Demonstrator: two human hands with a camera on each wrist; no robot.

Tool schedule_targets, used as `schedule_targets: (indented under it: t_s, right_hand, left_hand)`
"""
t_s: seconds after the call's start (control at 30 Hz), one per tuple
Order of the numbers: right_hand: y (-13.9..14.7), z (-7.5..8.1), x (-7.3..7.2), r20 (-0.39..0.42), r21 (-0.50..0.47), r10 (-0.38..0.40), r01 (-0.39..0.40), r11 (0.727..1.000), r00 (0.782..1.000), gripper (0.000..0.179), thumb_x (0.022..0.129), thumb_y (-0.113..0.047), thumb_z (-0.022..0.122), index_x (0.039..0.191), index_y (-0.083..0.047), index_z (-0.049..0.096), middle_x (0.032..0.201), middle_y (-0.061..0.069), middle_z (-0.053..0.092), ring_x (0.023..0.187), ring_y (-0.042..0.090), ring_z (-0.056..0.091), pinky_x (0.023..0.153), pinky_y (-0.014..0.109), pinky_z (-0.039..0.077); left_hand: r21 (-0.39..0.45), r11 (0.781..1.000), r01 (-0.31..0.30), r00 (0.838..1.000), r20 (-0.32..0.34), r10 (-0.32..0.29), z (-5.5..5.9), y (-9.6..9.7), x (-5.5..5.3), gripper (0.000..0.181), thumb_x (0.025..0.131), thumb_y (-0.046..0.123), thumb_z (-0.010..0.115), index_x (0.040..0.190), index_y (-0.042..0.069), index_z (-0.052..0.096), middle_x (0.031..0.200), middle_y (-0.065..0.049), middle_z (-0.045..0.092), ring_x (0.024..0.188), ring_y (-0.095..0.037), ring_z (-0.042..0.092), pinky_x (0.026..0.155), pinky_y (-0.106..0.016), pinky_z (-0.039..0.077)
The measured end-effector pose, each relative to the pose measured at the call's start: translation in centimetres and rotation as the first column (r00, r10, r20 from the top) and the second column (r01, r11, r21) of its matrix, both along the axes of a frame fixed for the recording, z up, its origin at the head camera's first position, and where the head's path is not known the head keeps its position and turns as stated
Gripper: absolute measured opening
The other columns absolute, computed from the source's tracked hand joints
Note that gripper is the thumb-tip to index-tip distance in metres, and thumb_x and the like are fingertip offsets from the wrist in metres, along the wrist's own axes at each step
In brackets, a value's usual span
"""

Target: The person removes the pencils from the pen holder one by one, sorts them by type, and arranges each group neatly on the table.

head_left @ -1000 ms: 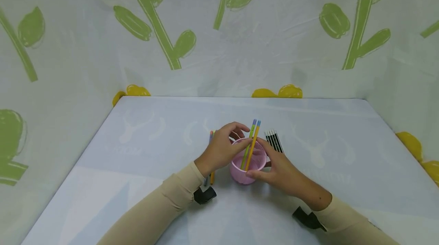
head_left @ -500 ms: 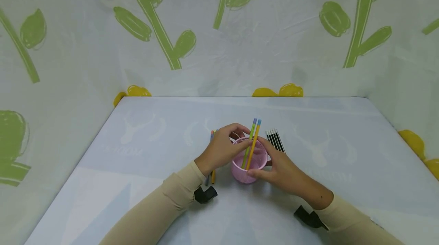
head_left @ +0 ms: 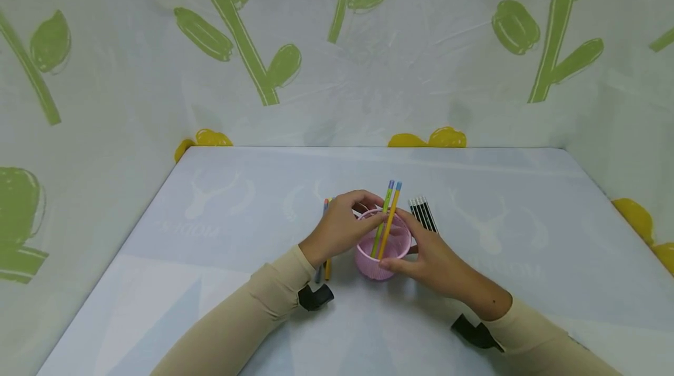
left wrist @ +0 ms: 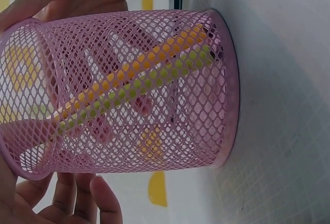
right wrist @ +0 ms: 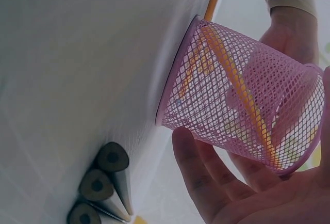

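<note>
A pink mesh pencil cup [head_left: 374, 271] stands upright on the table. A green pencil [head_left: 388, 195] and a yellow pencil [head_left: 393, 203] lean inside, their blunt coloured ends above the rim. My left hand [head_left: 342, 221] curves round the cup's left and far side. Its thumb lies across the mouth, right at the pencils. My right hand [head_left: 434, 262] grips the right side, thumb at the near rim and fingers [right wrist: 196, 167] along the mesh wall. The pencils show through the mesh in the left wrist view, slanting down to the base.
Several dark striped pencils [head_left: 423, 215] lie in a row right of the cup, beyond the right hand. More coloured pencils [head_left: 327, 271] lie to the left, partly hidden under the left hand. The white patterned table [head_left: 237, 200] meets a leaf-print cloth wall [head_left: 421, 72] at its back edge.
Almost nothing differs: both hands keep their places at the cup and the pencils stay leaning inside. The head view shifts very slightly.
</note>
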State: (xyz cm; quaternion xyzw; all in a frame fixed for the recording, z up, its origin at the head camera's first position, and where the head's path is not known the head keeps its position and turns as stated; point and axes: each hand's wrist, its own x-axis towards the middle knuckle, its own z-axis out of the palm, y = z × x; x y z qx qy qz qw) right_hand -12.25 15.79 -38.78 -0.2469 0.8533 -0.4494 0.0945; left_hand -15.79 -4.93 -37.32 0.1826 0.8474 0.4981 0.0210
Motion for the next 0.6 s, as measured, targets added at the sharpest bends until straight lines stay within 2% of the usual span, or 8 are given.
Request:
schedule_targets:
  t_s: [0.33,0.6]
  right_hand:
    - [0.00,-0.02,-0.05,-0.009,0.004,-0.003,0.003,1.000,1.000,0.090,0.086,-0.037,0.079,0.155,-0.014,0.026,0.152,0.014,0.046,0.123,0.035,0.059,0.086,0.043,0.059]
    - [-0.07,0.10,-0.06,0.016,0.009,-0.009,0.009,1.000,1.000,0.093,0.085,-0.037,0.079,0.156,-0.014,0.025,0.154,0.016,0.043,0.125,0.036,0.058,0.088,0.044,0.059]
  left_hand:
    - [0.000,1.000,-0.002,1.000,-0.026,0.002,0.05,0.01,0.03,0.024,0.091,0.029,0.074,0.111,0.015,0.070,0.100,0.002,0.069,0.092,-0.014,0.063,0.076,-0.026,0.056]
    - [0.022,1.000,-0.011,0.999,-0.032,0.012,0.19,0.00,0.14,0.024,0.091,0.027,0.075,0.110,0.013,0.069,0.099,0.000,0.069,0.090,-0.014,0.064,0.075,-0.026,0.056]
